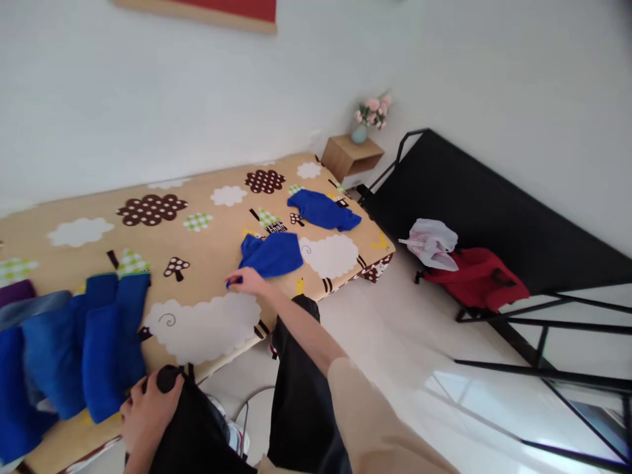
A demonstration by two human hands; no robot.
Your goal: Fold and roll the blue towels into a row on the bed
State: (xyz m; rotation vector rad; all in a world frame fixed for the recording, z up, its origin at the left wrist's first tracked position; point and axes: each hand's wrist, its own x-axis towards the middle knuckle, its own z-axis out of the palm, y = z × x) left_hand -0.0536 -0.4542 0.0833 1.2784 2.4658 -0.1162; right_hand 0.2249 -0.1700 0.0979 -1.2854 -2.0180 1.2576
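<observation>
The blue cloths lay in two states on the patterned bed (99, 197). At its near left end, an overlapping row of blue cloths (101, 355) had been laid side by side in narrow lengths, with a grey-blue cloth (37, 309) and a bit of purple cloth (17, 291) among them; judging by their shape, these were already folded or at least put in order, though the overlaps hid their exact number. Farther along, well apart from that row, the nearer loose cloth (276, 253) and the farther loose cloth (323, 209) rested separately, uneven in outline and not lined up with the rest. By that measure, most of the visible cloths were arranged and these two were not. The right hand (249, 280) was just beside the nearer loose cloth, above the bed, its grip narrow, with the fingertips closed on a small blue piece (234, 282); whether that piece was joined to the cloth, I could not tell. The left hand (148, 415) held no cloth that showed: its grip was loose and wide, the fingers spread over the knee of the black trousers (197, 428), close to the ordered row.
</observation>
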